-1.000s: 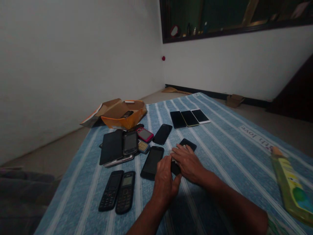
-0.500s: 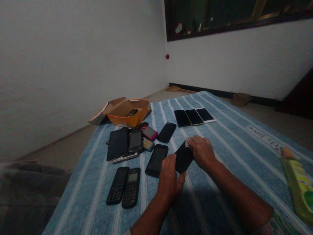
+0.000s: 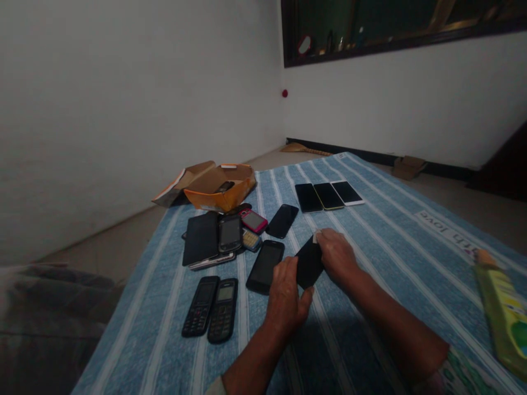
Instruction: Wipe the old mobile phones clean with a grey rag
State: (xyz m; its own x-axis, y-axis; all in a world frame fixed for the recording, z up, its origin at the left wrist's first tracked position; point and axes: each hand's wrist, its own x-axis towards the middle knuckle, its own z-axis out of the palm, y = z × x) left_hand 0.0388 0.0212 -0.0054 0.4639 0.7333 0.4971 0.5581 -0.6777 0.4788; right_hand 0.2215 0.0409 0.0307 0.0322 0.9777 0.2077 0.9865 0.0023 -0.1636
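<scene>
A black smartphone (image 3: 309, 264) lies tilted between my two hands, its dark face up. My left hand (image 3: 285, 293) grips its near left edge, thumb at the near end and fingers along the side. At the far right corner my right hand (image 3: 336, 253) has its fingers closed on a small whitish piece, perhaps cloth or tissue (image 3: 315, 237), pressed to the phone; most of it is hidden under the fingers. Just left of my left hand rests another black smartphone (image 3: 265, 267). Beyond it is a dark smartphone (image 3: 282, 221) lying flat.
Two keypad phones (image 3: 200, 306) lie at near left. Behind them is a pile of phones (image 3: 200, 238), beside an open orange box (image 3: 222, 198). Three smartphones (image 3: 328, 196) form a row farther back. A yellow-green bottle (image 3: 503, 312) lies at right on the striped cloth (image 3: 382, 233).
My right hand has moved from over the phone's middle to its far right corner, uncovering the dark face. My left hand keeps its hold. The view has shifted slightly left.
</scene>
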